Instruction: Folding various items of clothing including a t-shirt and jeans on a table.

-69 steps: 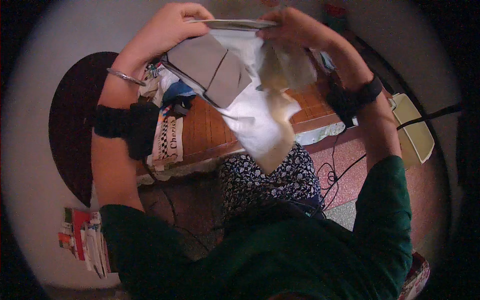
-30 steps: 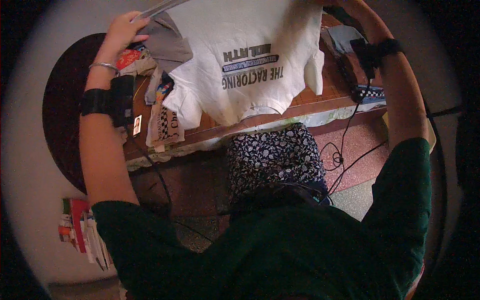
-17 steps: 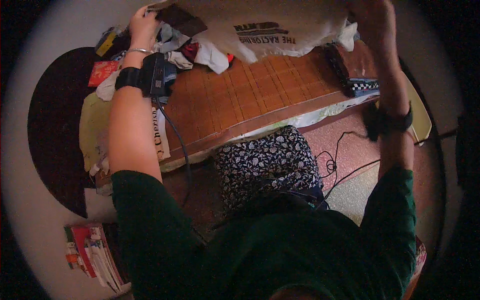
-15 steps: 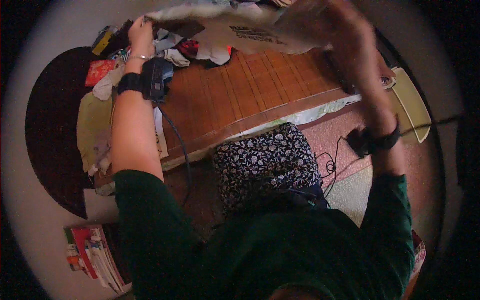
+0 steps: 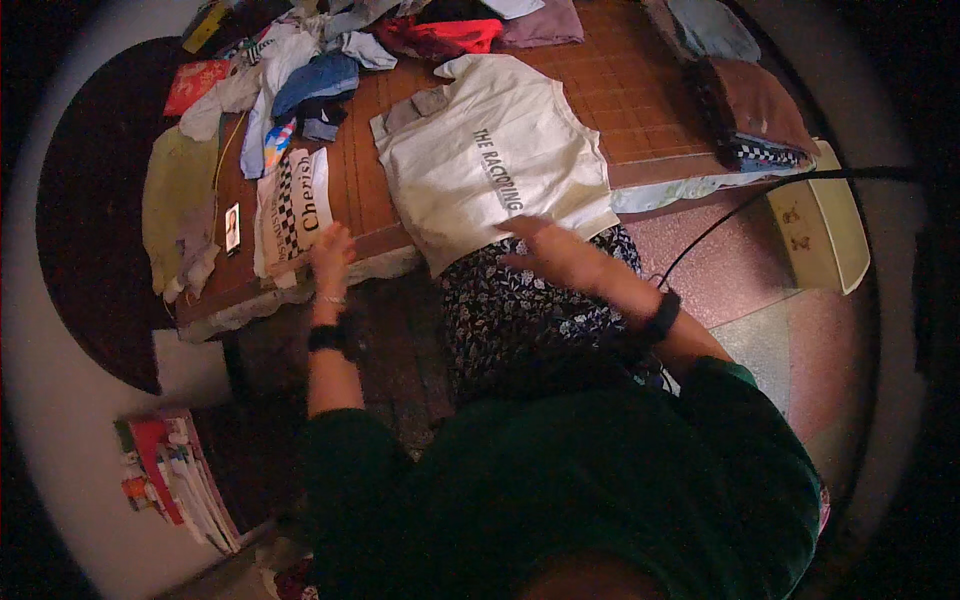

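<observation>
A cream T-shirt (image 5: 460,180) with dark lettering lies spread flat over a brown woven mat, its lower hem hanging over the bed's near edge by my floral-covered lap (image 5: 530,310). Just above that hem is my right hand (image 5: 550,252), fingers apart and blurred; whether it touches the cloth cannot be made out. My left hand (image 5: 332,258) is raised left of the shirt, holding nothing, its fingers loosely spread. Beside it a printed white and pink cloth (image 5: 292,220) with a checkered band lies on the mat.
Crumpled clothes (image 5: 300,80) are heaped at the far left, with a red garment (image 5: 440,38) beyond the shirt. A phone (image 5: 233,228) rests near the left edge. Folded clothes (image 5: 755,105) are stacked at right, near a pale yellow bin (image 5: 825,225). A black cable (image 5: 720,225) crosses the right side.
The shirt, held up and stretched between both hands before, now lies spread on the mat. Both hands have let go and drawn back toward me.
</observation>
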### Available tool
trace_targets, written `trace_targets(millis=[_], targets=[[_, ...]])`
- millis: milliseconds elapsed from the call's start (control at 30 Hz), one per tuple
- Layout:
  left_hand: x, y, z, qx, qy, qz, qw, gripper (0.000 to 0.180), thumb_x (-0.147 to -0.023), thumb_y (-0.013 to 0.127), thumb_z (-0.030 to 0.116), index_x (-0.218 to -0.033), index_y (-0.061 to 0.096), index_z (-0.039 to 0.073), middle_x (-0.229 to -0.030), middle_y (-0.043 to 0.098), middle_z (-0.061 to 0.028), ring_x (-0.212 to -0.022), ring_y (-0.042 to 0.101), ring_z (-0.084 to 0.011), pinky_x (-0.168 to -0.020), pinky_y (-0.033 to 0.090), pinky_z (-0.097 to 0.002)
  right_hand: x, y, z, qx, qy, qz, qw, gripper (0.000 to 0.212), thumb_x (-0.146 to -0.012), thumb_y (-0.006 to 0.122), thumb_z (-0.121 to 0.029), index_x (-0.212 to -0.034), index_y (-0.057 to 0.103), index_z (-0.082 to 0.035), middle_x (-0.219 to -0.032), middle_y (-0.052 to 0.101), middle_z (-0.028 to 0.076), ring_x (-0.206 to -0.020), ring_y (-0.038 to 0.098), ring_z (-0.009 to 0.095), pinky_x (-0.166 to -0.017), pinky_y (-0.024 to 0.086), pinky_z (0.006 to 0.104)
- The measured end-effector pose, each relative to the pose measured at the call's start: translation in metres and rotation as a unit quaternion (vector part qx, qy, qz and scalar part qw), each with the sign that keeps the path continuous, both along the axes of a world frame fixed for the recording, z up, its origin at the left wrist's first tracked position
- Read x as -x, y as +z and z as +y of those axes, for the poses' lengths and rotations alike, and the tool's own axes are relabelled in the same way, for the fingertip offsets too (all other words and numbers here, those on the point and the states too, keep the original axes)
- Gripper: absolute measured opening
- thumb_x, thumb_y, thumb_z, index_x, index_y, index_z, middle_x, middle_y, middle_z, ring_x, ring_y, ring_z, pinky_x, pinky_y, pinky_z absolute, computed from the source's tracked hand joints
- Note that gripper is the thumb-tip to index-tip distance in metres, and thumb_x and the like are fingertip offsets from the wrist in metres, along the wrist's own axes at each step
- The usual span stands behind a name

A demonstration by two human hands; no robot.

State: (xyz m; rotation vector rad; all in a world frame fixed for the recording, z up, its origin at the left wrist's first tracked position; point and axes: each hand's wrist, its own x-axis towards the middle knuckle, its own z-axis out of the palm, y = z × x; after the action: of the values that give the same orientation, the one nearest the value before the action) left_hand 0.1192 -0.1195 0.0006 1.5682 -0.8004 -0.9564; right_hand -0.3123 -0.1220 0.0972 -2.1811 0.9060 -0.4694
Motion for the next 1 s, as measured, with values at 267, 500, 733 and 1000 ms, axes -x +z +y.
trace_targets(millis=[267, 500, 733, 1000], targets=[[0.121, -0.006, 0.075, -0.054, -0.09, -0.048, 0.993, 0.058, -0.088, 0.07, 0.029, -0.136, 0.046, 0.006, -0.12, 0.057, -0.0097, -0.106, 0.059, -0.021, -0.088, 0.048, -0.0349, 0.119, -0.128, -0.046, 0.044, -0.409, 0.032, 0.911, 0.058, -0.082, 0.074, -0.025, -0.127, 0.05, 0.003, -0.121, 0.058, 0.025, -0.114, 0.056, 0.039, -0.097, 0.045, 0.043], [0.146, -0.017, 0.058, -0.137, -0.053, 0.11, 0.983, 0.073, -0.083, 0.072, 0.044, -0.137, 0.043, 0.006, -0.129, 0.051, -0.0103, -0.114, 0.053, -0.0258, -0.094, 0.042, -0.0362, 0.124, -0.177, -0.062, -0.155, -0.447, -0.202, 0.858, 0.067, -0.083, 0.074, -0.033, -0.129, 0.046, 0.006, -0.115, 0.062, 0.025, -0.105, 0.062, 0.028, -0.09, 0.05, 0.0359], [0.149, -0.023, 0.044, -0.063, -0.072, 0.125, 0.988, 0.054, -0.086, 0.07, 0.029, -0.13, 0.049, 0.008, -0.112, 0.06, -0.0071, -0.092, 0.059, -0.0176, -0.077, 0.047, -0.0295, 0.12, -0.126, -0.05, -0.147, -0.462, -0.19, 0.854, 0.055, -0.084, 0.074, -0.021, -0.131, 0.05, -0.002, -0.105, 0.068, 0.017, -0.092, 0.065, 0.02, -0.08, 0.051, 0.03], [0.164, 0.025, 0.055, 0.019, -0.018, 0.097, 0.995, 0.035, -0.089, 0.065, 0.011, -0.124, 0.058, 0.006, -0.098, 0.063, -0.006, -0.073, 0.06, -0.013, -0.058, 0.05, -0.0251, 0.124, -0.086, -0.018, -0.238, -0.405, -0.379, 0.797, 0.032, -0.093, 0.06, -0.014, -0.122, 0.058, -0.001, -0.108, 0.065, 0.009, -0.094, 0.061, 0.015, -0.079, 0.05, 0.0271]])
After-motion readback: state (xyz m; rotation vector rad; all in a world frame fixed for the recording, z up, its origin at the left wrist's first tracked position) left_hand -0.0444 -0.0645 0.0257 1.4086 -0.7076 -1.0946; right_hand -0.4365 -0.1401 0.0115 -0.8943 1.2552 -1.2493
